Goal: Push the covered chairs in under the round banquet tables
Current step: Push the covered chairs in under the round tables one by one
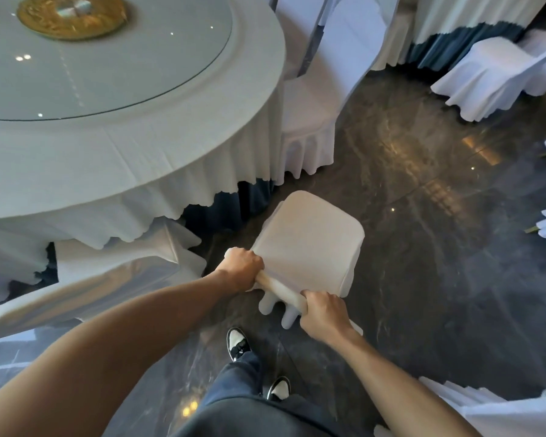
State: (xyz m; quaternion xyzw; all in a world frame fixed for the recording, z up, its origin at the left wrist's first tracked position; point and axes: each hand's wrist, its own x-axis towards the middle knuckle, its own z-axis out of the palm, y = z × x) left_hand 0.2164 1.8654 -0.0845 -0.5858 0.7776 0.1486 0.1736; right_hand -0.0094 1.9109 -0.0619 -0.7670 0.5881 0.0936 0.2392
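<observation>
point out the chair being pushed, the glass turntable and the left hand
chair [309, 238], head view, middle of its covered seat
glass turntable [114, 67], head view, bare glass surface
left hand [243, 268], head view, back of the hand gripping the chair's top edge

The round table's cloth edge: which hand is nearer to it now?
Left. The left hand grips the top of the chair back at the end toward the round table, just below its hanging cloth. The right hand grips the other end, farther from the table.
</observation>
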